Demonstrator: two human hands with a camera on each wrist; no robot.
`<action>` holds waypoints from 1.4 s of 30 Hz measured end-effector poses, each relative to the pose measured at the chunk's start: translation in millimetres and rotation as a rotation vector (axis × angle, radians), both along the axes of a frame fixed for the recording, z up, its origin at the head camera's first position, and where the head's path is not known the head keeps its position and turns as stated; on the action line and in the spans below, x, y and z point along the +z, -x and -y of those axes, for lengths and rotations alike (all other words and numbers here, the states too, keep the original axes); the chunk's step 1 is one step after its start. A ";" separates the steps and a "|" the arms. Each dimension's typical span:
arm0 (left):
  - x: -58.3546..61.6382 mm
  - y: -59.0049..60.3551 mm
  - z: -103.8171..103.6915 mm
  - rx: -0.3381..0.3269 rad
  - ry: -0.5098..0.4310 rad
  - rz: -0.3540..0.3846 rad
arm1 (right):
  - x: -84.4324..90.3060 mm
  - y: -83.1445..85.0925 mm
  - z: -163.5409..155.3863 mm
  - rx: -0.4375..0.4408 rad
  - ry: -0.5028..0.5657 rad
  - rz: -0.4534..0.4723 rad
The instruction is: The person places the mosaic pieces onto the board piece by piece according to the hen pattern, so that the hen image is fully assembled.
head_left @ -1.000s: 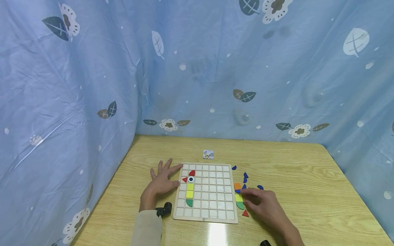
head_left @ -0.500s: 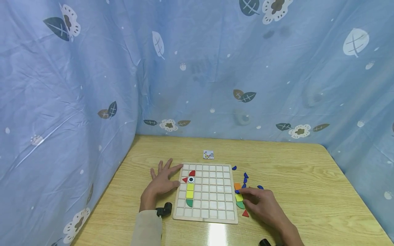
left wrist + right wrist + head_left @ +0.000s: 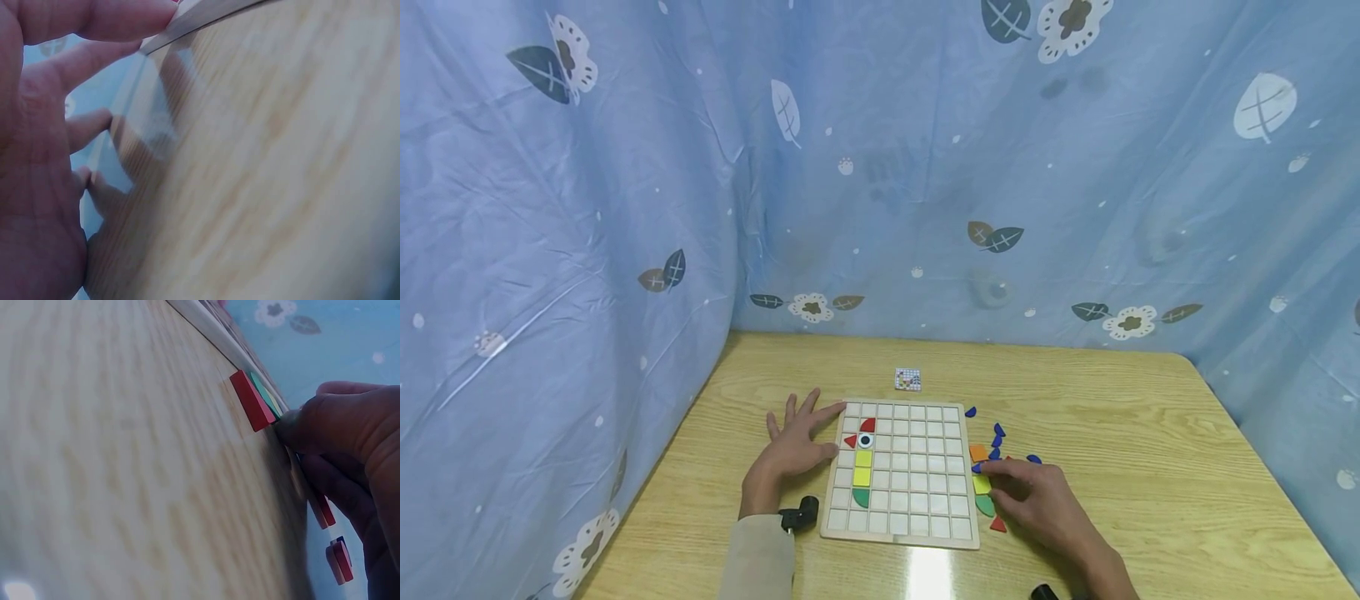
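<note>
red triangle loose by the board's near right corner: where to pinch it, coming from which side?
Pinch the red triangle across its thin side faces with two fingers, coming from above and from the right. It lies flat on the table, a thin slab in the right wrist view. The board and the green piece crowd its left and far sides. The right hand is already beside it.

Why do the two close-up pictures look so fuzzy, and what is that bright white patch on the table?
Head view: sharp overall, with a glare streak on the table just in front of the grid board. Left wrist view: the left hand and wood grain sit too close, so both blur. Right wrist view: the grain smears, while the red piece beside the right hand stays fairly crisp.
</note>
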State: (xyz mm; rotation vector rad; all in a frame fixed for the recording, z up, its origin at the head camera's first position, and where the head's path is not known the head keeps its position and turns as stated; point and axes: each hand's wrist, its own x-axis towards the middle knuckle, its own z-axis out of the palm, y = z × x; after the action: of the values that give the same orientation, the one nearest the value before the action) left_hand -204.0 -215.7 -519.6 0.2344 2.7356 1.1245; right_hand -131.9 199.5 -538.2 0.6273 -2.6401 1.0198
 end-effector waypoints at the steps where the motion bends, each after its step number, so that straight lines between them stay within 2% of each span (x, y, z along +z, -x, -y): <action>1: 0.4 -0.1 -0.1 0.001 0.001 0.000 | -0.3 0.0 0.0 0.004 0.001 -0.003; 8: 2.0 -0.2 -0.5 0.011 0.009 -0.005 | 0.0 0.0 -0.1 0.014 0.023 -0.012; 15: -0.5 -0.6 -0.3 0.012 0.005 -0.001 | 11.3 -4.1 -4.5 -0.012 0.046 0.017; 23: 0.0 -0.4 0.8 0.006 0.001 -0.007 | 23.6 -6.6 10.9 0.076 0.136 0.012; 27: -0.6 0.4 -0.3 0.005 0.010 -0.003 | 22.1 -5.8 21.4 0.105 0.164 0.003; 36: -2.4 2.4 0.2 0.008 0.025 -0.004 | 14.6 -0.7 54.0 0.203 0.204 -0.091; 42: -1.3 0.9 0.7 0.007 0.004 -0.017 | 11.7 -0.1 74.1 0.241 0.224 -0.003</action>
State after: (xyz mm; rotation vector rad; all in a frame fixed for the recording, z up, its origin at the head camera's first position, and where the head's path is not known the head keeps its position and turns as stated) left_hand -204.9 -216.4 -521.0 0.2343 2.7551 1.1242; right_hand -131.7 125.4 -526.5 0.9076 -2.4406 1.3566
